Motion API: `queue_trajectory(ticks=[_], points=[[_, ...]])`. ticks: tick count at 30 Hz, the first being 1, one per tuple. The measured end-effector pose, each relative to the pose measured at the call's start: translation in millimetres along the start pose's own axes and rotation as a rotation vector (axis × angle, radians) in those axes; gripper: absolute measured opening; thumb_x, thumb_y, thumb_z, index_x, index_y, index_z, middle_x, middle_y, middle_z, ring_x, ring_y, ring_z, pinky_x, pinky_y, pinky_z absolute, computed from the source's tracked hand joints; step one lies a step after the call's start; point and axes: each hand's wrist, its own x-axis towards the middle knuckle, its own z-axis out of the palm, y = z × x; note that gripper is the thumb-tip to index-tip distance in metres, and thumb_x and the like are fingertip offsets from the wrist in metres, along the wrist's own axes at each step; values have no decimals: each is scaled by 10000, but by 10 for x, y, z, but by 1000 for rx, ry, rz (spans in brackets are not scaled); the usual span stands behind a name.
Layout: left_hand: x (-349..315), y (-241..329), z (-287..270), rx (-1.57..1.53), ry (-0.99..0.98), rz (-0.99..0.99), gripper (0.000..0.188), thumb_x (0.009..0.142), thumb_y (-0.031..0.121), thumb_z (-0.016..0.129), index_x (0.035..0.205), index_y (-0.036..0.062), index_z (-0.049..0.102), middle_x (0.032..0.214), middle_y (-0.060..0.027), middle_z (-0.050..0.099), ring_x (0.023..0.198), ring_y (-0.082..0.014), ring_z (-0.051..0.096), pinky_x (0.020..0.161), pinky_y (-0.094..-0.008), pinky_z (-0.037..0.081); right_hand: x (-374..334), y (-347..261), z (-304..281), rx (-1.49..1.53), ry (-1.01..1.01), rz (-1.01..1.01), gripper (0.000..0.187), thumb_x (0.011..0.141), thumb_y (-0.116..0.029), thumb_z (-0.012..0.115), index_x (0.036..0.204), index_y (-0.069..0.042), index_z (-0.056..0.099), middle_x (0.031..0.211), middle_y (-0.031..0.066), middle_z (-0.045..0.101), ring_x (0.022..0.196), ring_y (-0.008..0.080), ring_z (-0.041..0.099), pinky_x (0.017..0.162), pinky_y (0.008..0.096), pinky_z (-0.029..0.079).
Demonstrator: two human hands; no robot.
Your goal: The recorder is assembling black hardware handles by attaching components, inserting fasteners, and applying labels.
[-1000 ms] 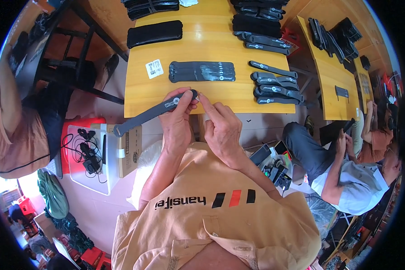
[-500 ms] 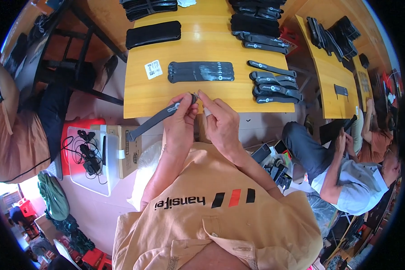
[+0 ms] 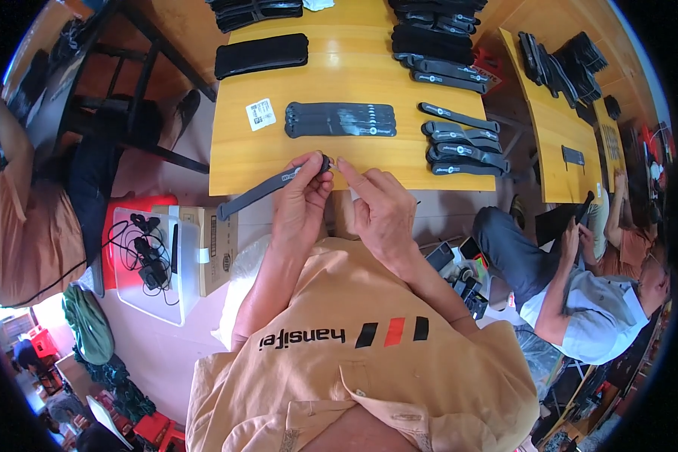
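Note:
My left hand [image 3: 303,197] pinches a dark grey fabric strap [image 3: 258,193] near its folded upper end. The strap's long tail slants down to the left, over the table's front edge. Pale lettering runs along it, partly under my thumb. Just right of the strap's end is my right hand [image 3: 384,205], its index finger stretched out and the other fingers curled. A small gap separates that fingertip from the strap, and nothing shows in this hand. Beyond both hands, a flat row of matching straps [image 3: 340,120] lies on the yellow table [image 3: 256,162].
A white label [image 3: 261,114] lies left of the row. Strap bundles [image 3: 465,148] lie at the table's right, and a black stack [image 3: 262,56] at far left. Below left stands a clear bin [image 3: 147,297] with cables beside a cardboard box [image 3: 220,252]. People sit on both sides.
My right hand has drawn slightly away from the strap's end, to the right, its index finger straighter. My left hand keeps hold of the strap. The view has shifted slightly.

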Motion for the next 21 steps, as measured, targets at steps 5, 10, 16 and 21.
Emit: queue_trajectory(ticks=[5, 10, 16, 21], points=[[-2, -8, 7, 35, 8, 11, 165, 801, 97, 649, 933, 40, 567, 795, -49, 612, 664, -102, 573, 625, -203, 468, 1, -2, -7, -14, -7, 8, 546, 615, 94, 520, 1102, -133, 615, 678, 71, 515, 615, 235, 523, 542, 342, 439], [-17, -4, 52, 96, 9, 48, 166, 811, 102, 638, 937, 32, 554, 791, -51, 607, 673, -101, 571, 625, -203, 465, 12, 2, -18, -11, 3, 24, 546, 619, 94, 519, 1106, -134, 612, 676, 73, 513, 616, 237, 525, 542, 343, 438], [-30, 5, 72, 138, 8, 71, 161, 813, 94, 633, 938, 29, 555, 792, -51, 597, 676, -107, 570, 631, -205, 463, 26, 2, -28, -24, -7, 44, 538, 620, 83, 528, 1107, -132, 608, 681, 70, 513, 627, 237, 530, 546, 341, 437], [-47, -13, 69, 182, 30, 95, 160, 811, 79, 631, 944, 26, 557, 813, -53, 596, 681, -111, 571, 640, -209, 466, 19, 24, -70, -53, -50, -4, 493, 648, 44, 551, 1110, -123, 595, 688, 62, 502, 637, 232, 523, 541, 344, 439]])
